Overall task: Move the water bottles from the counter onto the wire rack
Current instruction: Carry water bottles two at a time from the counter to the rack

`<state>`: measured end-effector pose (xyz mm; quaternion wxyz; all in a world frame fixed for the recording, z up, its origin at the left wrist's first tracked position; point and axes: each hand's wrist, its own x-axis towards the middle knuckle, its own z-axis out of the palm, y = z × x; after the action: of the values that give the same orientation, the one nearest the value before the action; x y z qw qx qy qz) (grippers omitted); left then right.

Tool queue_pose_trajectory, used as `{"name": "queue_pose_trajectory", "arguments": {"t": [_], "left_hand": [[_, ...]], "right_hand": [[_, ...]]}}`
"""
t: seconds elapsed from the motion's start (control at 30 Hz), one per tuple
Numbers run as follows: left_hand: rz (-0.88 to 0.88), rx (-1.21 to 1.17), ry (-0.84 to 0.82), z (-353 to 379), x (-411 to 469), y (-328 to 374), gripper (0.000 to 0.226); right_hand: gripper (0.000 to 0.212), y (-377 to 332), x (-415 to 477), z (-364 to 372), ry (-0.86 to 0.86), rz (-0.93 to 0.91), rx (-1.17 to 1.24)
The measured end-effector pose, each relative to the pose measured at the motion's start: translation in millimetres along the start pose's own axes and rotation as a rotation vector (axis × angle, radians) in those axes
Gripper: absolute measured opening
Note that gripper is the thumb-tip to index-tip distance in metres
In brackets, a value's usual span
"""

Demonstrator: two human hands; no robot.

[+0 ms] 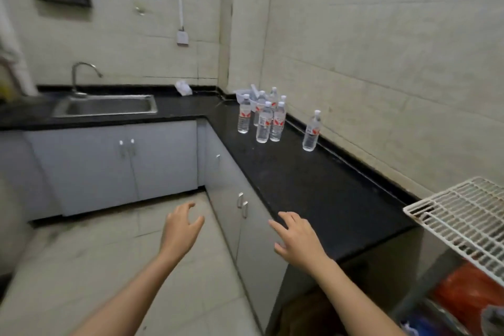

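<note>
nothing looks moved yet: the wire rack [463,215], at four o'clock, shows no bottles on the part in view. a cluster of water bottles [262,120] stands on the counter [300,188] at twelve o'clock, with a lone bottle [311,132] at one o'clock. the left hand [182,228] and right hand [297,239] hover with fingers spread, holding nothing.

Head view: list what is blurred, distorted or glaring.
Head view: wide-angle distortion bows the counter and walls; the sink is smeared; the water bottles are fairly sharp, labels unreadable; the left hand and right hand look soft; lighting is flat.
</note>
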<state>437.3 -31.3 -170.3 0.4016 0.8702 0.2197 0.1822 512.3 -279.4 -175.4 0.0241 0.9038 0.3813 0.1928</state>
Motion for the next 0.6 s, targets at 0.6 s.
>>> {"name": "queue_pose_trajectory", "arguments": {"t": [0.6], "left_hand": [[-0.184, 0.134, 0.025, -113.3, 74.4, -168.4, 0.039]], "right_hand": [[0.056, -160.4, 172.9, 72.9, -0.006, -0.091, 0.069]]}}
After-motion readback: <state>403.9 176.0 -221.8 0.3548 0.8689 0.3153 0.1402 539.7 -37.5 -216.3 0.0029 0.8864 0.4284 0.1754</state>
